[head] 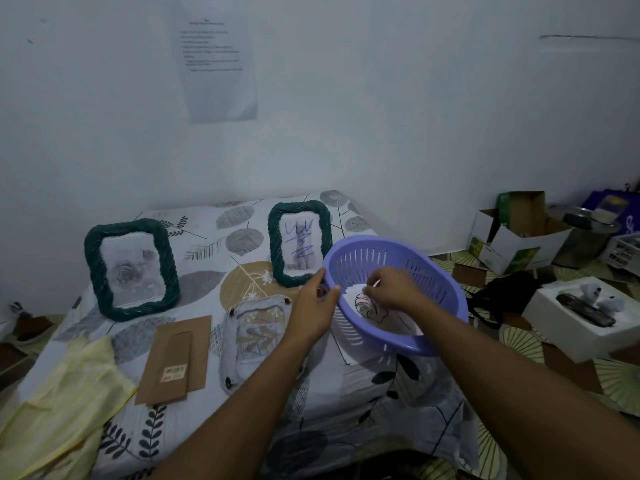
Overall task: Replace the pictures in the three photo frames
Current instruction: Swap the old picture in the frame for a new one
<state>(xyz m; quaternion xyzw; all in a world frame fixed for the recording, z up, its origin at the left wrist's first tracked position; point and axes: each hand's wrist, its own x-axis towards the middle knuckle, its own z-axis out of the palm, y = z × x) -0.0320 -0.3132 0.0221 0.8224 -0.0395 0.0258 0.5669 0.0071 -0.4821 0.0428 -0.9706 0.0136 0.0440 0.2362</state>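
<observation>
left hand (317,304) grips the purple basket (446,289) by its rim, holding it tilted so right hand (391,287) can pinch a picture (363,306) inside; the flat-lying frame (242,358) waits at the basket's 9 o'clock.

Basket (446,282) pictures (356,300) partly beneath right hand (391,287)

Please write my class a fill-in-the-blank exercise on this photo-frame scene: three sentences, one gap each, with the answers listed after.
1. The right hand pinches a picture inside the ___ basket.
2. The left hand grips the basket by its ___.
3. The cat picture in the green frame nearest the basket is scribbled over in ___ ink.

Missing words: purple; rim; blue
</observation>
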